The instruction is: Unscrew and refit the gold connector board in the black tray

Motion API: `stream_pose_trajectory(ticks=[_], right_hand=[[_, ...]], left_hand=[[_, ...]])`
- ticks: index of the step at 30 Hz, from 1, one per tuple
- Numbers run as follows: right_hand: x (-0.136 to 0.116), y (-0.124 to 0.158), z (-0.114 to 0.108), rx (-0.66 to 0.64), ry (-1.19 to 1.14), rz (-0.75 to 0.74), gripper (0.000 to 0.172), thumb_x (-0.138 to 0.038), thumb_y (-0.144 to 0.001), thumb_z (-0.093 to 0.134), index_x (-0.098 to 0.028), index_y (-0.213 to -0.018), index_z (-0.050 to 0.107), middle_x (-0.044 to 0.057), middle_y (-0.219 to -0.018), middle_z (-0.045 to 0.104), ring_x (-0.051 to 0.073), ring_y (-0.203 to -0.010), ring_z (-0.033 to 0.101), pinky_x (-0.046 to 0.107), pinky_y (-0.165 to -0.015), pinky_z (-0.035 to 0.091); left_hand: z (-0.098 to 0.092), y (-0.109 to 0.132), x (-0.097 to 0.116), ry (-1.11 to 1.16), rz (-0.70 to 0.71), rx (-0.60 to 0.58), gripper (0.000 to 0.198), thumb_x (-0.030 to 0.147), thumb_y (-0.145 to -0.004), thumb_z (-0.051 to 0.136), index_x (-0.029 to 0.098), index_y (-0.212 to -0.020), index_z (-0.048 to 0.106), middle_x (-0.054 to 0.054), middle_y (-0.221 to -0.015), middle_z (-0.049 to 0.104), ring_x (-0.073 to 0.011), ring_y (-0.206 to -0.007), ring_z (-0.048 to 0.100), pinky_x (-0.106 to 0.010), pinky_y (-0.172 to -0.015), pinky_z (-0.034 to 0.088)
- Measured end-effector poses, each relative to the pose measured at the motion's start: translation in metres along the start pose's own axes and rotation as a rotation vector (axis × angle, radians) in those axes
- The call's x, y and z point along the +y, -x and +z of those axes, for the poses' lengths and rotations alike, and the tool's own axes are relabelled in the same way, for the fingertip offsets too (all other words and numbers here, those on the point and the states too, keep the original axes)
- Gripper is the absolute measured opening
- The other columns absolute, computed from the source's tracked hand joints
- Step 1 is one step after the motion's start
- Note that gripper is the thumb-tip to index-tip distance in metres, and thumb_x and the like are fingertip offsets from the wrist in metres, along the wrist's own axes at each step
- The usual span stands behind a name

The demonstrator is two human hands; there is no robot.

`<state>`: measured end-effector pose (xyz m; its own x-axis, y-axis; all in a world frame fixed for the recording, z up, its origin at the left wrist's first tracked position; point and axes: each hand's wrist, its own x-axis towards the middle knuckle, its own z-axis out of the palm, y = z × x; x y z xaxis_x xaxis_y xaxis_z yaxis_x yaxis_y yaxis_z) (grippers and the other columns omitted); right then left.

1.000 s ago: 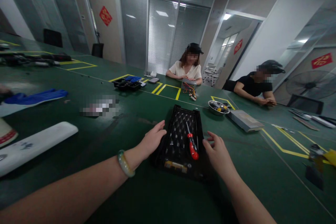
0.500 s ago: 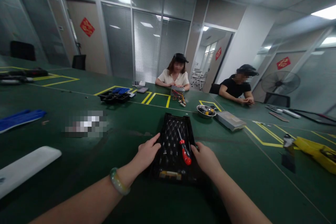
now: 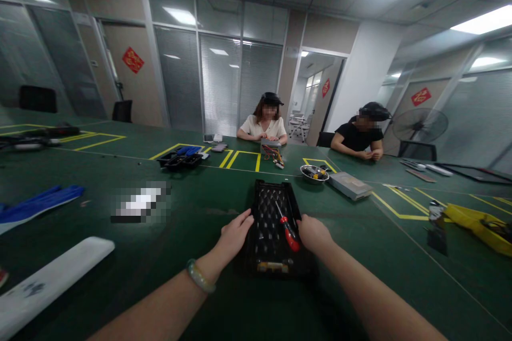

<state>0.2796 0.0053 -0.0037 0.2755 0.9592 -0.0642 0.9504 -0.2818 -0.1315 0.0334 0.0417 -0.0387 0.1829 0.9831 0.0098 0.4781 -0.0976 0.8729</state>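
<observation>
In front of me, a black rectangular tray-like case (image 3: 273,226) with a diamond-patterned inside rests on or just above the green table; I cannot tell which. My left hand (image 3: 236,232) grips its left edge, fingers closed along the side. My right hand (image 3: 316,234) grips the opposite edge, the fingertips partly hidden behind the rim. A screwdriver (image 3: 289,234) with a red and black handle lies inside the case, its shaft pointing away from me. A yellowish strip (image 3: 272,266) shows at the case's near end.
On the green table (image 3: 192,298) lie a long white object (image 3: 56,282), a blue glove (image 3: 44,205), a black parts tray (image 3: 180,159), a metal bowl of parts (image 3: 314,174), a grey box (image 3: 349,186) and a yellow bag (image 3: 478,226). Two people (image 3: 264,125) (image 3: 360,133) sit across.
My view has tilted up and shifted slightly. Both hands still hold the case, and the screwdriver remains lying in it.
</observation>
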Motion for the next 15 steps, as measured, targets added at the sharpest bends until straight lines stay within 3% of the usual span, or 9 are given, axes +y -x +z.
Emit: stream_pose_trajectory(ticks=[6, 10, 15], right_hand=[[0.054, 0.004, -0.02, 0.022, 0.008, 0.043, 0.031, -0.043, -0.1, 0.054, -0.015, -0.107, 0.064, 0.006, -0.102, 0.069, 0.02, -0.093, 0.067, 0.042, -0.089, 0.053], [0.117, 0.014, -0.043, 0.049, 0.012, 0.088, 0.03, -0.032, -0.103, 0.043, -0.015, -0.099, 0.067, 0.009, -0.093, 0.073, 0.022, -0.088, 0.07, 0.036, -0.082, 0.051], [0.196, 0.036, -0.073, 0.217, 0.02, 0.189, 0.021, -0.026, -0.093, 0.054, -0.019, -0.09, 0.074, 0.016, -0.092, 0.075, 0.027, -0.086, 0.073, 0.033, -0.076, 0.05]], left_hand=[[-0.001, 0.004, 0.004, 0.032, 0.024, 0.006, 0.054, 0.051, -0.098, 0.039, 0.026, -0.146, 0.046, -0.007, -0.146, 0.054, -0.026, -0.14, 0.045, -0.044, -0.117, 0.028], [-0.005, 0.007, 0.008, 0.039, -0.022, -0.033, 0.056, 0.052, -0.098, 0.037, 0.026, -0.148, 0.042, -0.008, -0.148, 0.052, -0.0287, -0.141, 0.042, -0.051, -0.118, 0.023], [-0.007, 0.009, 0.01, 0.019, -0.047, -0.065, 0.058, 0.054, -0.098, 0.035, 0.027, -0.149, 0.04, -0.007, -0.15, 0.05, -0.0304, -0.143, 0.038, -0.054, -0.118, 0.019]])
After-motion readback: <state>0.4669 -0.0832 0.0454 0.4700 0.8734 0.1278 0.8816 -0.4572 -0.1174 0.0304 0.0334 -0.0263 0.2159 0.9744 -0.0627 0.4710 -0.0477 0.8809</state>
